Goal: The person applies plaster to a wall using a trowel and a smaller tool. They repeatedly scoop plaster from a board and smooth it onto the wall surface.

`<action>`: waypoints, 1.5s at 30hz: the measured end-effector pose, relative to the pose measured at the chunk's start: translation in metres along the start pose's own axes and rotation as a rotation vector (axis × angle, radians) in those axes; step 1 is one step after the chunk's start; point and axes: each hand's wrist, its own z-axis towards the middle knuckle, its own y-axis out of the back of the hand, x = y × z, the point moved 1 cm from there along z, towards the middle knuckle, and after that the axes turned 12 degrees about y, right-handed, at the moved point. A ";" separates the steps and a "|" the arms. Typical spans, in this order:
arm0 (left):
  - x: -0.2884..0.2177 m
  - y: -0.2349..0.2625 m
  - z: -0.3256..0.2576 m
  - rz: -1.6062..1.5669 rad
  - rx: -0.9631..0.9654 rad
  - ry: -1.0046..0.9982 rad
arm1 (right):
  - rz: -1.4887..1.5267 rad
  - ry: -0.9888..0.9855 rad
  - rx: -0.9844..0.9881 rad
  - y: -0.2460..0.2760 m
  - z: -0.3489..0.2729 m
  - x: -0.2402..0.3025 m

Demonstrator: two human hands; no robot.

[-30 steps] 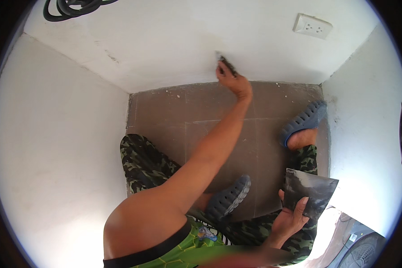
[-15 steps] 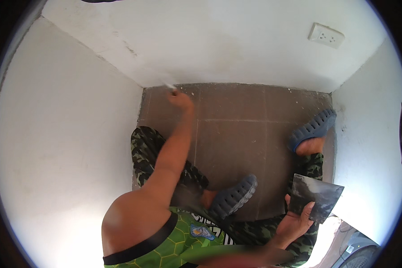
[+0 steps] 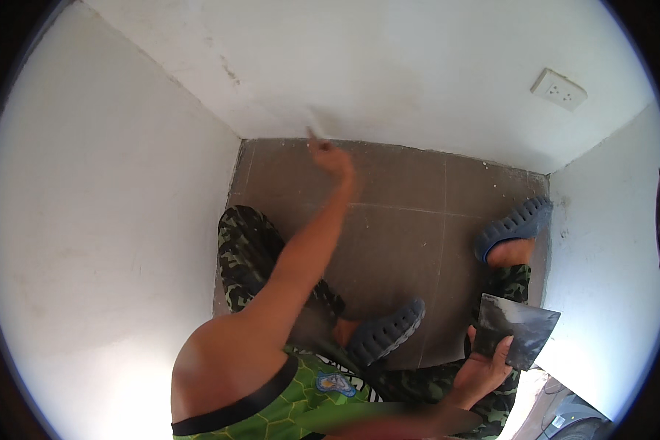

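While a plate (image 3: 522,326) overlaps trousers (image 3: 510,281), a fan (image 3: 578,416) seemingly stands nearby.

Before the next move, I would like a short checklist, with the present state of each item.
1. Right hand secures the square plate: ok, thumb over its near edge.
2. Left hand holds the scraper: ok, though blurred.
3. Scraper touches the back wall: cannot tell, motion blur.
4. Left hand clear of the outlet: ok, outlet far right.
5. Back wall unmarked: not ok, dark mark at left.
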 end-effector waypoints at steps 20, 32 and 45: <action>-0.072 -0.144 -0.230 -0.142 0.126 0.012 | 0.020 0.038 -0.091 0.010 0.015 0.007; 0.021 0.028 0.084 -0.371 0.032 0.329 | 0.064 0.011 -0.055 0.021 0.016 0.007; -0.049 -0.111 -0.167 -0.230 0.132 0.095 | 0.068 0.008 -0.022 0.016 0.014 0.010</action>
